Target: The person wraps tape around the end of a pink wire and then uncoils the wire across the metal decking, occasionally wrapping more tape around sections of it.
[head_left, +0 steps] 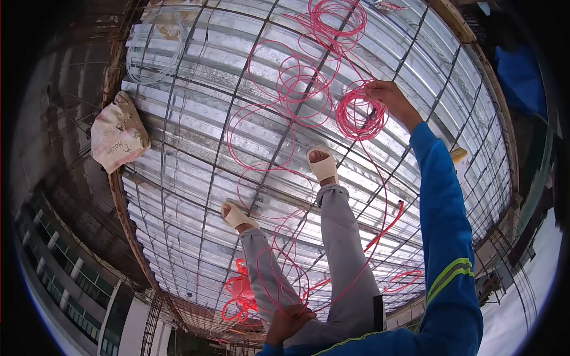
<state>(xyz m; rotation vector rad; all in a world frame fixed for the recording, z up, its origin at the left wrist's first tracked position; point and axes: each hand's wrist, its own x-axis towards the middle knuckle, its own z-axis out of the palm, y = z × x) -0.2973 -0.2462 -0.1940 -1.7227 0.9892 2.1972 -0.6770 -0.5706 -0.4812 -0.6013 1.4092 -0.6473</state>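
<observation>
Silvery corrugated metal decking (208,80) spreads beneath us, overlaid with a grid of thin dark steel bars (262,185) and bordered on the left by rough brown timber (126,217). Our right hand (386,98), at the end of a blue sleeve with yellow-green bands (442,190), pinches the upper right edge of a round coil of thin pink wire (360,127), which hangs ahead of our right foot. From that coil one strand curves past our right leg toward our lap. Our left hand (291,323) rests by our left leg with its fingers curled; pink strands pass it, but we cannot tell whether it grips any. Loose pink loops (338,18) sprawl ahead of our cream open-toed sandals (323,170). Near the left border lie a translucent coil of tubing (132,50) and a crumpled whitish sack marked "Holcim" (122,136).
</observation>
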